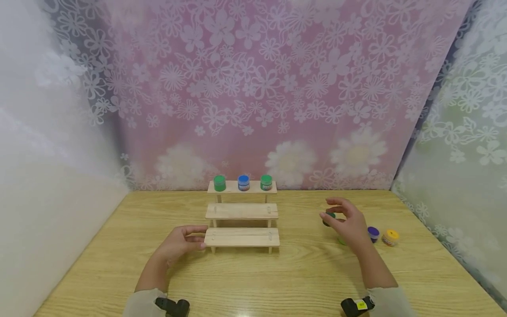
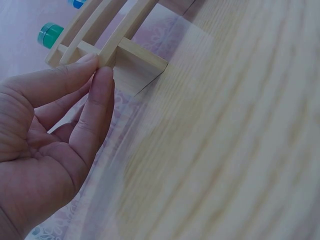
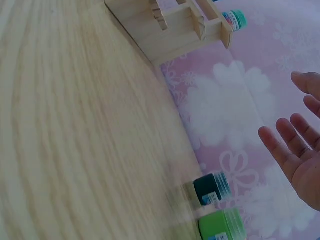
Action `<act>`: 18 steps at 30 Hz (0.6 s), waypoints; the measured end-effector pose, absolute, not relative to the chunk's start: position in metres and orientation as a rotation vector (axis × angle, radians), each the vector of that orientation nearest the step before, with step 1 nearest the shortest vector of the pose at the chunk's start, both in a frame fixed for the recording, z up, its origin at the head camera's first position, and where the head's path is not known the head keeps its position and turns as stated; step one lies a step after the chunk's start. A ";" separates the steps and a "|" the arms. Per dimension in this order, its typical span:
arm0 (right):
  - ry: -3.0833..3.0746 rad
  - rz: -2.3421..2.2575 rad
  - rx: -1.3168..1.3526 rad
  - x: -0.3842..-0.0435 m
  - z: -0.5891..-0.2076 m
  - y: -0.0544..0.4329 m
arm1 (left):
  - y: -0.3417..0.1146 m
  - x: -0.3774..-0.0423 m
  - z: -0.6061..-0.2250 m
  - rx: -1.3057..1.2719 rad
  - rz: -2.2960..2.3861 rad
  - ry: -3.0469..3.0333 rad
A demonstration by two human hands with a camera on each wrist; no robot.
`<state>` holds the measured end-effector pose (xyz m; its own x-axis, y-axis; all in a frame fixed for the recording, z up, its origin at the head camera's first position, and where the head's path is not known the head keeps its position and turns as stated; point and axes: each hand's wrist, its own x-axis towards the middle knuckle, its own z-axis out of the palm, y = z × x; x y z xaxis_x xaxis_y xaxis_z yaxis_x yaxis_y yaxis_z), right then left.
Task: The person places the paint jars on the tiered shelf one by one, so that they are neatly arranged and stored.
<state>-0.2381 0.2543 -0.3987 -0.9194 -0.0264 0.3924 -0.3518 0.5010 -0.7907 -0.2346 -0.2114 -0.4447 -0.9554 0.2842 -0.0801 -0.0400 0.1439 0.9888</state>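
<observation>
jars (image 1: 243, 182), seven; wooden rack (image 1: 242, 237), one

**Screening on Three Sides**

Facing a pink backdrop (image 1: 253, 110), carrying white blossoms (image 1: 221, 27) above and larger, soft-edged daisies (image 1: 291, 160) near its foot. Flanking it with a whitish left panel (image 1: 59, 176), washed out by light, and a grey-green right panel (image 1: 467, 176), scattered with white flowers (image 1: 491, 152). Darkening toward both rear corners. Spreading a yellowish, wood-grained tabletop (image 1: 305, 273) below, meeting the backdrop along a straight rear edge. Catching a small bright glint (image 1: 243, 315) at the bottom of the head view.
</observation>
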 end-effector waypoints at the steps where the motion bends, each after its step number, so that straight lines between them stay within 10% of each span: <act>1: -2.419 1.385 0.319 -0.237 -0.399 0.257 | -0.211 -0.234 -0.445 0.239 1.893 2.170; 18: -2.573 1.162 0.295 -0.227 -0.407 0.300 | -0.212 -0.234 -0.444 0.285 1.910 2.140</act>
